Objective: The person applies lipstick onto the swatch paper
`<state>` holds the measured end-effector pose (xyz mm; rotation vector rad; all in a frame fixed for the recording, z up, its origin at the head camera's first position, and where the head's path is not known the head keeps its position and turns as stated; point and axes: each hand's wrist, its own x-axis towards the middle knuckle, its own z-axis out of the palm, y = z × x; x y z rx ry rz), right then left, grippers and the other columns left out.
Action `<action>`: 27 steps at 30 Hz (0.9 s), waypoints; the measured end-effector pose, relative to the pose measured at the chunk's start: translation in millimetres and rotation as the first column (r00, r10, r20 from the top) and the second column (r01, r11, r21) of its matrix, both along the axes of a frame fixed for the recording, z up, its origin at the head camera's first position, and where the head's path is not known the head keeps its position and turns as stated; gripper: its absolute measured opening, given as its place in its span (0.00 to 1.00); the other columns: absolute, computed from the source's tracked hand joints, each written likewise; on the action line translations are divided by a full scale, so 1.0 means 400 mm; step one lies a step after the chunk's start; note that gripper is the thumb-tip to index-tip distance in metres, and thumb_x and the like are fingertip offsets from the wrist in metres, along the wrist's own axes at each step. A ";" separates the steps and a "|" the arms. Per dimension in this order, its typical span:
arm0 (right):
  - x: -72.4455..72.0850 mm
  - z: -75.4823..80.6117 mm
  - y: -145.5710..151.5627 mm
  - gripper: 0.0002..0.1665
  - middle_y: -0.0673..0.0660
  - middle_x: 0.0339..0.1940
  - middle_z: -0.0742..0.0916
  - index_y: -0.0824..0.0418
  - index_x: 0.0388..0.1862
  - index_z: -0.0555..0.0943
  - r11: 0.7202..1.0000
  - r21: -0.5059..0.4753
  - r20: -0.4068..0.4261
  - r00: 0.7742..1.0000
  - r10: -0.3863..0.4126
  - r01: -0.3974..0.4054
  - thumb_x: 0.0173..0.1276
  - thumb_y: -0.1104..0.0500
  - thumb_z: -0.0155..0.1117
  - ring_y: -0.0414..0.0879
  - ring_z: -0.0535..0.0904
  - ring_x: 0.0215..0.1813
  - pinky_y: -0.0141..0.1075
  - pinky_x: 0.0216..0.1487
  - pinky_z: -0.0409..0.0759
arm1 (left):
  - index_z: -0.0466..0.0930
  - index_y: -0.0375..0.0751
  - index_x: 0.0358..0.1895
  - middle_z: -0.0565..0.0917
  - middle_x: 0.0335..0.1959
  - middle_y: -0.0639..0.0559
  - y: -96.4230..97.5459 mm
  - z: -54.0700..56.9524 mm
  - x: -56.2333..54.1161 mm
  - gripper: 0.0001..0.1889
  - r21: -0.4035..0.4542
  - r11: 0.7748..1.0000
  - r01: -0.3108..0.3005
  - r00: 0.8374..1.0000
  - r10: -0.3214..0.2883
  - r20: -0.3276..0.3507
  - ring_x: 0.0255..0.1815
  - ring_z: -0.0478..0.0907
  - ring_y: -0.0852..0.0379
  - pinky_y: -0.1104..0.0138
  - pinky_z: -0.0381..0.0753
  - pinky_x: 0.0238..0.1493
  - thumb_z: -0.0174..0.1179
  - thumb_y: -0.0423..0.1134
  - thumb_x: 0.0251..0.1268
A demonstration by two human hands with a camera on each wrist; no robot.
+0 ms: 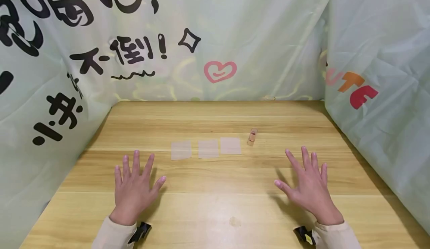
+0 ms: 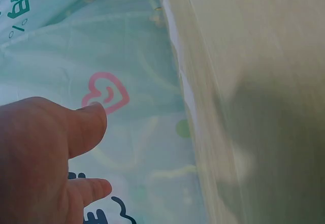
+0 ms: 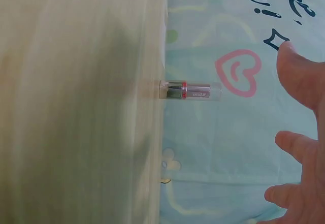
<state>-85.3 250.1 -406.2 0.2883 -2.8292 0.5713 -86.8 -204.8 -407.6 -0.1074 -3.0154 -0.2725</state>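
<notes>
Three thin, pale, see-through squares, the left one [image 1: 181,150], the middle one [image 1: 208,149] and the right one [image 1: 230,145], lie in a row on the wooden table. Just right of them stands a small lipstick-like tube [image 1: 252,137], upright with a clear casing; its silver and red middle shows in the right wrist view [image 3: 190,90]. My left hand [image 1: 134,191], fingers spread, is nearest the left square and holds nothing. To the right and nearer than the tube, my right hand [image 1: 310,189] is also spread and holds nothing.
Light cloth with black lettering and a pink heart [image 1: 220,72] hangs behind the table [image 1: 208,211]. More cloth [image 1: 379,55] drapes along the right side, and the left side is draped too. Each wrist wears a black strap-like device [image 1: 140,232].
</notes>
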 end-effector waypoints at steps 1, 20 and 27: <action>0.000 0.001 0.000 0.56 0.74 0.76 0.47 0.51 0.79 0.52 1.000 -0.005 0.002 1.000 0.003 -0.003 0.60 0.37 0.68 0.73 0.33 0.74 0.70 0.65 0.24 | 0.52 0.43 0.77 0.39 0.75 0.28 0.000 0.000 0.000 0.42 0.001 1.000 0.000 1.000 0.000 -0.002 0.72 0.23 0.29 0.39 0.18 0.66 0.45 0.67 0.69; -0.033 0.020 0.004 0.46 0.75 0.74 0.57 0.64 0.73 0.60 0.970 -0.227 0.027 0.995 0.099 -0.091 0.63 0.52 0.71 0.77 0.57 0.67 0.74 0.55 0.61 | 0.57 0.35 0.73 0.49 0.72 0.23 -0.006 -0.005 -0.006 0.47 0.112 0.989 0.100 0.995 -0.097 -0.029 0.69 0.46 0.19 0.29 0.50 0.62 0.69 0.55 0.56; -0.089 0.026 -0.001 0.41 0.72 0.70 0.67 0.67 0.72 0.60 0.929 -0.360 0.105 0.986 0.126 -0.081 0.67 0.54 0.67 0.71 0.66 0.65 0.62 0.62 0.67 | 0.60 0.33 0.71 0.64 0.65 0.22 -0.020 -0.004 -0.024 0.41 0.190 0.969 0.158 0.986 -0.164 0.017 0.61 0.66 0.25 0.37 0.71 0.52 0.69 0.46 0.59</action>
